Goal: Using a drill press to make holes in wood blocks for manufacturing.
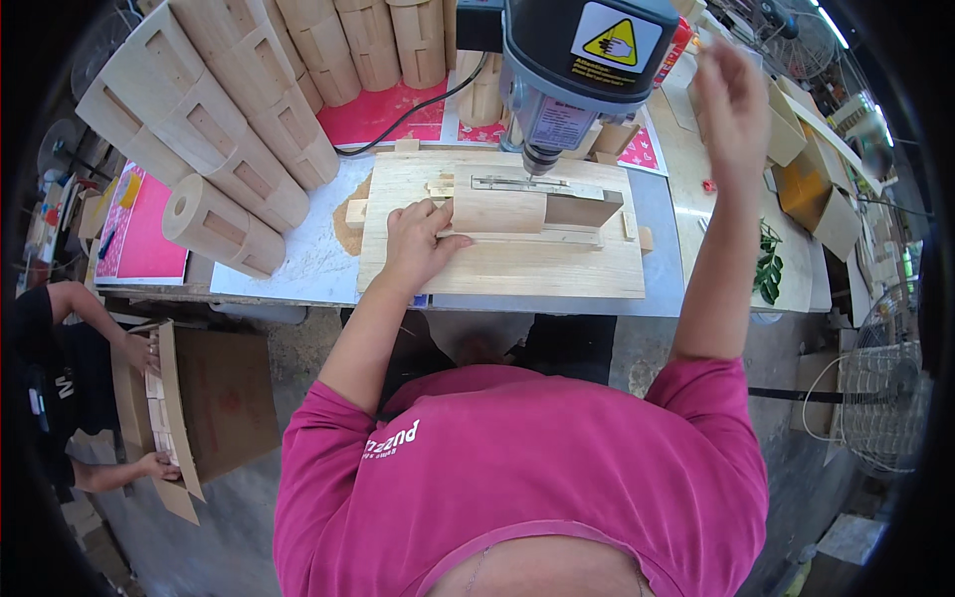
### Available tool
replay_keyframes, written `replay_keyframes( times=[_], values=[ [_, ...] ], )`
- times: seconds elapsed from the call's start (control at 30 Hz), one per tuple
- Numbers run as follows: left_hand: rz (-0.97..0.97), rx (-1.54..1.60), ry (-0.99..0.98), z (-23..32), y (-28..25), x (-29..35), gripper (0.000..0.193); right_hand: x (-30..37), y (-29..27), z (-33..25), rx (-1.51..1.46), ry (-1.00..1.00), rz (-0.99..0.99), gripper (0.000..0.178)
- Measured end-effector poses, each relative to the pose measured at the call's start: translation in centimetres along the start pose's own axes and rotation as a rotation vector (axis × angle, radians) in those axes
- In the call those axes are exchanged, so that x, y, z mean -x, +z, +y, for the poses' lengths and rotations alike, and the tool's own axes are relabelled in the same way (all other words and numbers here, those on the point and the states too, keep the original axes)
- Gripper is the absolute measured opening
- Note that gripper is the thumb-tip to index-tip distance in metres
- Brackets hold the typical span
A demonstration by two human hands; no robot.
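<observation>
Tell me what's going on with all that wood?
A person in a pink shirt has their left hand at the left end of a pale wooden piece on a board, beneath a drill. Their right hand is raised beside the drill, blurred. I can't tell whether the drill touches the wood. Wooden cylinders stand to the left. At lower left, another person has both hands at an open cardboard box.
</observation>
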State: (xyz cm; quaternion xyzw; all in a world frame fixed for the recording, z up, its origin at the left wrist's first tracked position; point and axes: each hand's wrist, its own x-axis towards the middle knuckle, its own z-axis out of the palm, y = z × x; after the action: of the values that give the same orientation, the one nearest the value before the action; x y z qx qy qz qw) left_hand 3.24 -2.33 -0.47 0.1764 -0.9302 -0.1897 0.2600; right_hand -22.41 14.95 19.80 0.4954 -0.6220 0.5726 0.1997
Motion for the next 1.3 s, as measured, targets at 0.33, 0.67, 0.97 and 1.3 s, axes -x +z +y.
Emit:
replay_keyframes(
  times=[0.33, 0.67, 0.97, 1.3],
  values=[
    [0.007, -0.025, 0.023, 0.4, 0.4, 0.2, 0.053, -3.0, 2.4, -5.6, 0.469, 0.035, -0.116, 0.035],
    [0.010, -0.043, 0.020, 0.3, 0.1, -0.1, 0.050, 8.4, 1.4, -7.6, 0.498, -0.023, -0.121, 0.012],
    [0.023, -0.025, 0.030, 0.3, 0.3, -0.2, 0.049, 14.3, 4.9, -1.5, 0.247, 0.014, 0.020, 0.024],
    [0.004, -0.012, -0.006, -0.1, 0.5, 0.5, 0.048, 5.7, 1.9, -6.3, 0.322, -0.150, 0.013, 0.012]
  ],
)
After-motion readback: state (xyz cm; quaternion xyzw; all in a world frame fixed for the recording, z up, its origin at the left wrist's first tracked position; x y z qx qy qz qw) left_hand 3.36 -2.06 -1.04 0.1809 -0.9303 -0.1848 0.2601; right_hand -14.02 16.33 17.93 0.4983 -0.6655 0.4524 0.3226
